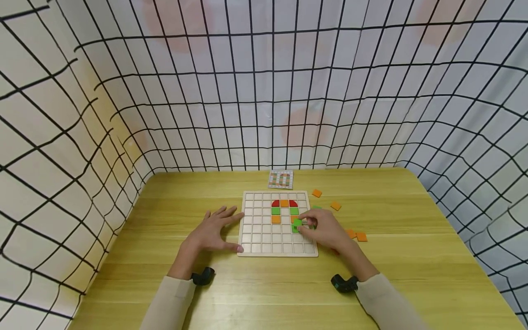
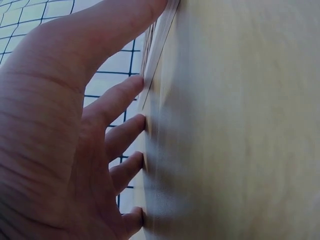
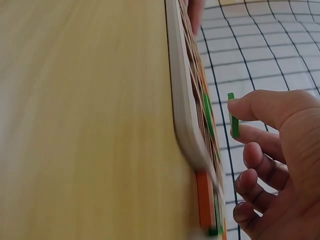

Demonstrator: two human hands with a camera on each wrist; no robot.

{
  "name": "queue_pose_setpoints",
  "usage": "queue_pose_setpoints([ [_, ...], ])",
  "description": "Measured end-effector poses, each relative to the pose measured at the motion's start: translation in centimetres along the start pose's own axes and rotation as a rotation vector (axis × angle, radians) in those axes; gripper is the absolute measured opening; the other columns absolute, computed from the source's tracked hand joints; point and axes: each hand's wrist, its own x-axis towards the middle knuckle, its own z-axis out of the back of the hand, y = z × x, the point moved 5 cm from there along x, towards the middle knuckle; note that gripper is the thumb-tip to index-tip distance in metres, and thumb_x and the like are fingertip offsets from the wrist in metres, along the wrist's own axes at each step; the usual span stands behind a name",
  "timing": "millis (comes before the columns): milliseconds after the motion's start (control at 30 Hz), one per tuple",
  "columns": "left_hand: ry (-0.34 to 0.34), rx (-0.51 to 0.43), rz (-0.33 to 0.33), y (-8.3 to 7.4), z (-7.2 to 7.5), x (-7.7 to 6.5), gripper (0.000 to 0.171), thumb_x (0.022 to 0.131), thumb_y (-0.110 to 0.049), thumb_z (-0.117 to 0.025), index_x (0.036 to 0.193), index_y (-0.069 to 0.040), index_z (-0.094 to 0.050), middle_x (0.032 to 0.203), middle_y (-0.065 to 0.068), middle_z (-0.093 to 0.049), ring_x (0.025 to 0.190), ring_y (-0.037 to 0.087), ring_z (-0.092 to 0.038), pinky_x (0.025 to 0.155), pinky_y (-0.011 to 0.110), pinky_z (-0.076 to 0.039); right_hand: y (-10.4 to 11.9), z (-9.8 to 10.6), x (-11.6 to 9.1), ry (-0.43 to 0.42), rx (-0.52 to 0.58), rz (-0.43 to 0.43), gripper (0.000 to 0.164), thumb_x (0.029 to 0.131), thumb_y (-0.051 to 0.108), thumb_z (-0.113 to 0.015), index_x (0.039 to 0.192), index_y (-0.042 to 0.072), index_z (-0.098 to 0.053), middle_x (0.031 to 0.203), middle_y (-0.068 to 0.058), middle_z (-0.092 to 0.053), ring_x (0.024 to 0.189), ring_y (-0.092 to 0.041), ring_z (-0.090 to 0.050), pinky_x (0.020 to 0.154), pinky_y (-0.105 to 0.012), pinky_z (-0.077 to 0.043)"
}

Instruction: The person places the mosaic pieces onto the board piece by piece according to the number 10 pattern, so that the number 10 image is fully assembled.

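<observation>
- Your white backdrop [image 1: 231, 50], crossed by black lines, fills the upper half of the frame and both sides.
- Your wood-grained table [image 1: 264, 293] spreads across the lower half.
- Your gridded board [image 1: 260, 238] lies flat at lower centre. The work looks partly done: a red piece [image 1: 275, 203] sits at each end of a short top row, with an orange tile between them. Under each red comes a green, then an orange, the right-hand orange partly covered by your fingers. Another green patch shows at those fingertips; whether it is seated, you cannot tell. Most other visible cells are bare.
- Your left hand [image 1: 212, 230] is spread wide, index fingertip at the board's left edge, thumb at its lower left corner.
- Your right hand [image 1: 327, 229], over the board's right part, pinches a green tile [image 1: 297, 222] between thumb and finger; the right wrist view shows it raised off the board.
- Your black wrist devices [image 1: 203, 276] carry no brand you can read.
- Your printed card [image 1: 281, 179], just above the board in the frame, bears a coloured grid too small to compare; no writing is legible.
- Left off the board, right of centre: four loose orange tiles [image 1: 361, 237] and a loose green tile [image 1: 316, 207], half hidden by your right hand.
</observation>
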Motion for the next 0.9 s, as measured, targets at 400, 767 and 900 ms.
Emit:
queue_pose_setpoints([
  [400, -0.006, 0.002, 0.005, -0.4, 0.4, -0.1, 0.102, 0.071, -0.076, -0.077, 0.158, -0.032, -0.044, 0.169, 0.008, -0.032, 0.158, 0.041, -0.021, 0.121, 0.076, -0.008, 2.6, -3.6, 1.6, 0.061, -0.004, 0.063, 0.020, 0.089, 0.022, -0.080, 0.107, 0.013, -0.078, 0.079, 0.000, -0.058, 0.073, -0.014, -0.050, 0.066, -0.024, -0.043],
  [767, -0.001, 0.002, 0.007, -0.2, 0.2, -0.1, 0.103, 0.071, -0.077, -0.077, 0.158, -0.033, -0.043, 0.170, 0.006, -0.030, 0.159, 0.040, -0.019, 0.121, 0.075, -0.008, 2.6, -4.8, 2.0, 0.091, -0.040, 0.066, 0.020, 0.091, 0.026, -0.078, 0.109, 0.018, -0.079, 0.076, 0.007, -0.054, 0.071, -0.011, -0.049, 0.065, -0.023, -0.041],
  [900, 0.000, 0.009, 0.005, -0.2, 0.2, 0.0, 0.103, 0.071, -0.078, -0.076, 0.158, -0.034, -0.042, 0.170, 0.006, -0.030, 0.159, 0.040, -0.019, 0.121, 0.076, -0.008, 2.6, -4.8, 2.1, 0.087, -0.057, 0.060, 0.019, 0.092, 0.027, -0.078, 0.109, 0.018, -0.079, 0.075, 0.007, -0.053, 0.070, -0.011, -0.049, 0.065, -0.024, -0.040],
])
